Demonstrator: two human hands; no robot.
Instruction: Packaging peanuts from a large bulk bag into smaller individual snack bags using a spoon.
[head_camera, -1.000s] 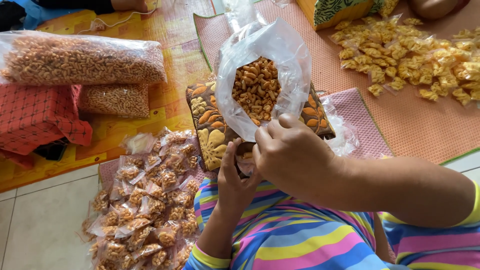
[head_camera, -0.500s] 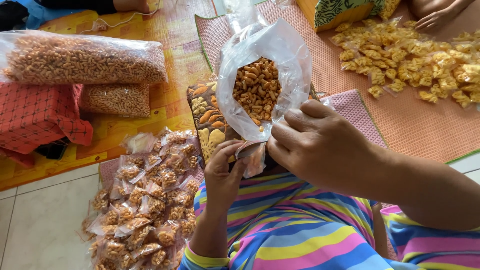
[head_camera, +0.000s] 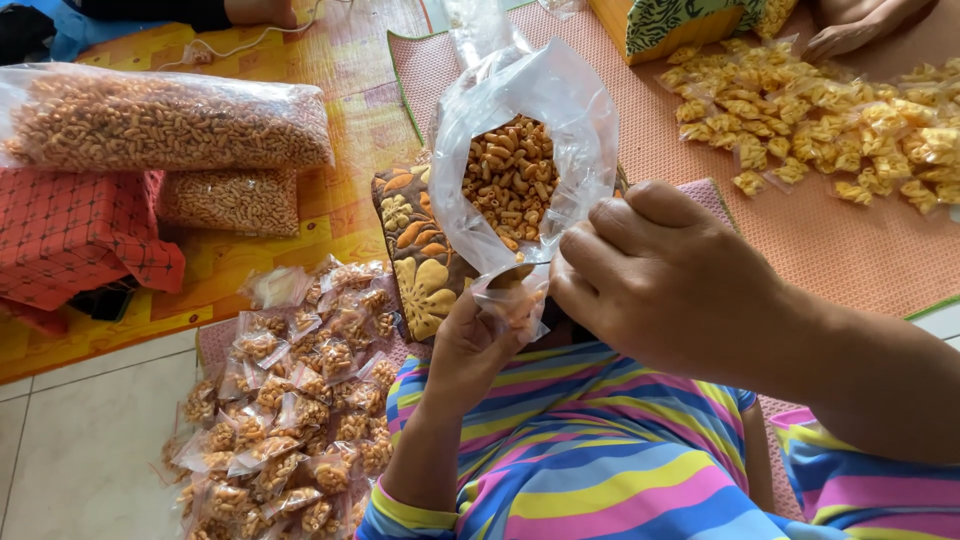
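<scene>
hands first: the left hand (head_camera: 470, 345) is raised palm-up in front of the striped shirt (head_camera: 600, 450), its fingers curled closed around a small clear packet (head_camera: 512, 300) with a few orange snack pieces inside. the right hand (head_camera: 660, 270) sits just beside it on the right, fingers bent and pinched shut on the upper edge of the same small packet, knuckles toward the camera. both hands touch the packet, which lies between them, right at the fingertips.

just above the hands stands a big open plastic bag (head_camera: 525, 150), its mouth wide, holding a heap of curled orange snacks (head_camera: 508, 180). its lower edge comes down to touch the small packet and the fingers. behind the bag lies a brown flower-patterned cushion (head_camera: 415, 260).

left of the left hand and lower, on the floor, is a pile of filled small packets (head_camera: 290, 400), near the left forearm but apart from it. farther left and up, well apart from the hands, two large sealed bags of snacks (head_camera: 165, 120) lie stacked, with a red checked cloth bundle (head_camera: 70, 235) beside them.

up and to the right of the right hand, on an orange mat (head_camera: 830, 240), yellow snack packets (head_camera: 830, 120) are spread out, well apart from the hands. another person's hand (head_camera: 845, 35) rests at the far edge of that spread, next to a patterned box (head_camera: 680, 25).
</scene>
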